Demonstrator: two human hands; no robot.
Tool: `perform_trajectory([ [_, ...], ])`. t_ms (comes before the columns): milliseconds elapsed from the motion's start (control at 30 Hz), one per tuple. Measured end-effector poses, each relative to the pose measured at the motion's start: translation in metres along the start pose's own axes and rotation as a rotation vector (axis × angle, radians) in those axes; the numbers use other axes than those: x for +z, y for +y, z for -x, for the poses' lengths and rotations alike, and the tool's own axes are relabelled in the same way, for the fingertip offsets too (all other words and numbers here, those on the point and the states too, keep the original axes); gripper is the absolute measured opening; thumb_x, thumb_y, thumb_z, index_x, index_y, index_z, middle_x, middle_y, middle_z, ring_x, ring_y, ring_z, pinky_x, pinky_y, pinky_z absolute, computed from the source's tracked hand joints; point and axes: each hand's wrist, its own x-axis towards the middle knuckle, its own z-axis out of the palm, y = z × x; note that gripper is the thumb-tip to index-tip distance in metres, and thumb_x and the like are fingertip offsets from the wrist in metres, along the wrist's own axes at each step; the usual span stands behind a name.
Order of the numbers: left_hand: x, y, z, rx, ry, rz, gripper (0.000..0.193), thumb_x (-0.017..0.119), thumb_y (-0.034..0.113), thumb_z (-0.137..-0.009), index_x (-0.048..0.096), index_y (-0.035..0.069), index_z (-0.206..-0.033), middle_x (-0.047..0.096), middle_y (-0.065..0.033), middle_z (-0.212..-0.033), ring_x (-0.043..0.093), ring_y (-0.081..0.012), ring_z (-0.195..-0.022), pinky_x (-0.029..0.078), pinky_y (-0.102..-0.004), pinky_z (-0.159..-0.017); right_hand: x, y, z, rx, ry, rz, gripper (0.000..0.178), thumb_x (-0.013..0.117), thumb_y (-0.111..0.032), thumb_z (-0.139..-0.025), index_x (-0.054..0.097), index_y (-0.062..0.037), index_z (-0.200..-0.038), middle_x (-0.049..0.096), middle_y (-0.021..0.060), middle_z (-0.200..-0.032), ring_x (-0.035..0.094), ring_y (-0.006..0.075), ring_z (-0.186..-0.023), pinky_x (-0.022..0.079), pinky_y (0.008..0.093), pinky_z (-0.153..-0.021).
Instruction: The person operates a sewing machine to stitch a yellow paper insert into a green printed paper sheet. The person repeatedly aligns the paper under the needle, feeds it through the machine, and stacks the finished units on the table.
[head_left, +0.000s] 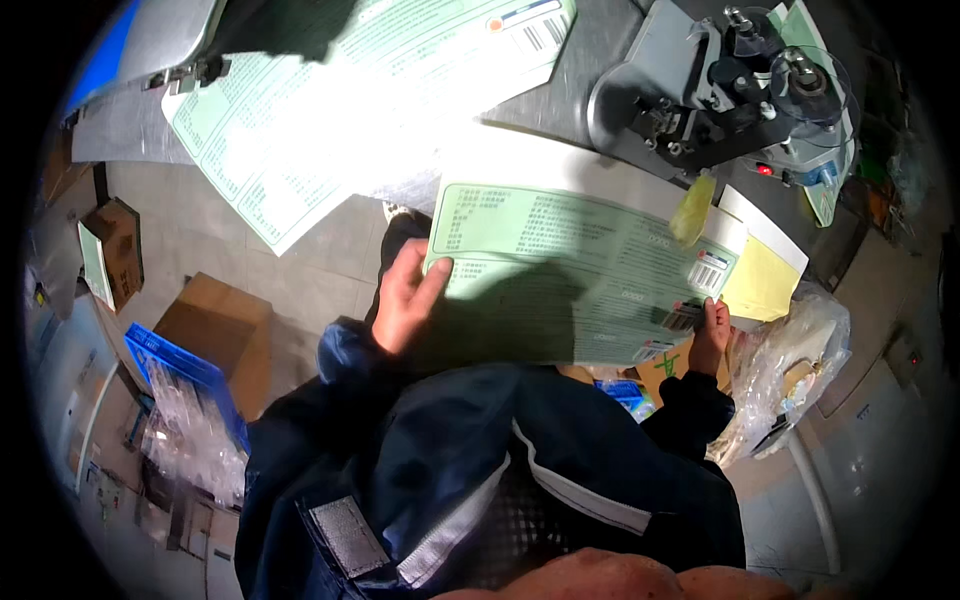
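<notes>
A large printed sheet (560, 270), pale green with barcodes near its right end, is held in front of my body. My left hand (405, 300) grips its left edge, the thumb lying on top. At the lower right part of the sheet, my right hand (712, 335) pinches the edge beside the barcodes. A crumpled yellow translucent piece (692, 210) hangs over the sheet's upper right part. Another green printed sheet (230, 150) lies on the metal table (130, 135) beyond, its middle washed out by glare.
At the far right stands a grey machine (690, 110) with dark reels and a red light. A yellow-and-white sheet (765, 275) and a clear plastic bag (800, 360) sit beside my right hand. Down left are a cardboard box (220, 335) and a blue crate (185, 370).
</notes>
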Motion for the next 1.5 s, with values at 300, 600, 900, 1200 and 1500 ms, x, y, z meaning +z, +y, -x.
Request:
perform_trajectory([
  [300, 0.01, 0.067, -0.077, 0.036, -0.005, 0.038, 0.023, 0.057, 0.013, -0.101, 0.057, -0.001, -0.118, 0.068, -0.0041, -0.101, 0.059, -0.0079, -0.091, 0.047, -0.0232, -0.083, -0.001, -0.001, -0.077, -0.072, 0.133, 0.03, 0.012, 0.055, -0.014, -0.101, 0.059, -0.0025, -0.099, 0.066, 0.0041, -0.092, 0.06, 0.0114, -0.079, 0.049, 0.0268, -0.073],
  [600, -0.002, 0.06, -0.121, 0.1, 0.037, 0.067, 0.022, 0.061, 0.013, -0.098, 0.061, 0.0, -0.115, 0.069, -0.0034, -0.098, 0.06, -0.0083, -0.088, 0.047, -0.0231, -0.083, 0.039, -0.018, -0.093, -0.092, 0.105, 0.065, 0.021, 0.059, -0.018, -0.098, 0.057, -0.0076, -0.08, 0.053, -0.0043, -0.073, 0.047, 0.0054, -0.065, 0.038, 0.0236, -0.058],
  [900, 0.001, 0.065, -0.119, 0.104, 0.075, 0.005, 0.018, 0.065, 0.015, -0.097, 0.063, 0.003, -0.111, 0.063, 0.004, -0.092, 0.052, -0.0041, -0.081, 0.042, -0.0198, -0.077, 0.03, -0.012, -0.101, -0.087, 0.229, 0.446, 0.033, 0.063, -0.027, -0.092, 0.068, 0.0038, -0.104, 0.07, 0.0118, -0.093, 0.063, 0.0186, -0.083, 0.049, 0.0326, -0.074],
  [1200, 0.01, 0.068, -0.125, 0.095, 0.063, -0.028, 0.024, 0.067, 0.018, -0.096, 0.062, 0.004, -0.115, 0.065, -0.0008, -0.1, 0.057, -0.0099, -0.092, 0.044, -0.0242, -0.087, 0.022, -0.008, -0.111, -0.103, 0.263, 0.576, 0.041, 0.063, -0.033, -0.09, 0.067, 0.0052, -0.105, 0.07, 0.0152, -0.092, 0.066, 0.0224, -0.084, 0.05, 0.0338, -0.075],
  [1500, 0.004, 0.064, -0.129, 0.105, 0.091, -0.037, 0.023, 0.065, 0.014, -0.096, 0.062, 0.003, -0.115, 0.065, 0.0001, -0.097, 0.057, -0.0087, -0.09, 0.045, -0.0232, -0.084, 0.048, -0.043, -0.098, -0.369, 0.382, 0.842, 0.041, 0.059, -0.037, -0.094, 0.063, 0.0026, -0.105, 0.067, 0.0145, -0.094, 0.064, 0.0245, -0.084, 0.051, 0.0367, -0.077],
])
